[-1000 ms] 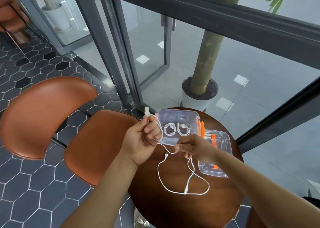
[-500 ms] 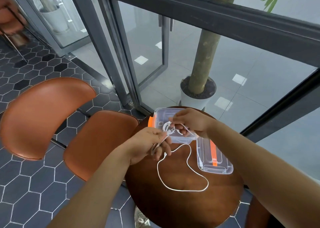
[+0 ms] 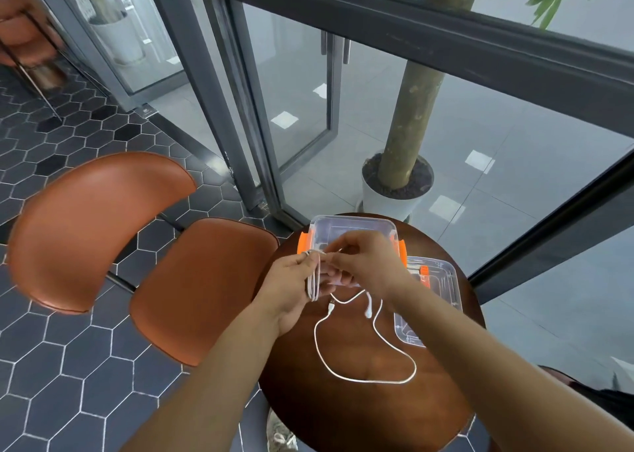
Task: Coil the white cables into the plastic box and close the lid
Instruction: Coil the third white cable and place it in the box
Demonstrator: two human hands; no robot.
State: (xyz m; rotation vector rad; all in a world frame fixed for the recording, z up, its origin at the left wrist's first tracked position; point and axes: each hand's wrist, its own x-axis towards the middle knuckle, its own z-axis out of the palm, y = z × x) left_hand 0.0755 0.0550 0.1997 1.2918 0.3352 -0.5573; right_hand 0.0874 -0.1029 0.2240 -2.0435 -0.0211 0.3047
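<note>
A clear plastic box point(image 3: 353, 223) with orange clips stands at the far edge of the round wooden table point(image 3: 360, 407). Its clear lid point(image 3: 442, 280) lies to the right, partly under my right forearm. My left hand point(image 3: 291, 283) holds a small bundle of white cable point(image 3: 314, 280) looped around its fingers, just in front of the box. My right hand point(image 3: 363, 262) pinches the same cable beside the bundle. The loose rest of the white cable point(image 3: 374, 379) trails onto the table in a wide loop, with two plug ends near my hands.
An orange-brown chair point(image 3: 103, 225) stands left of the table on dark hexagon floor tiles. Behind the table run dark metal window frames and glass, with a potted tree point(image 3: 398, 183) beyond. The table is small, its edge close on every side.
My hands have come together in front of the box and more cable is wound around my left fingers. The loop on the table has shrunk a little. The view shifted slightly.
</note>
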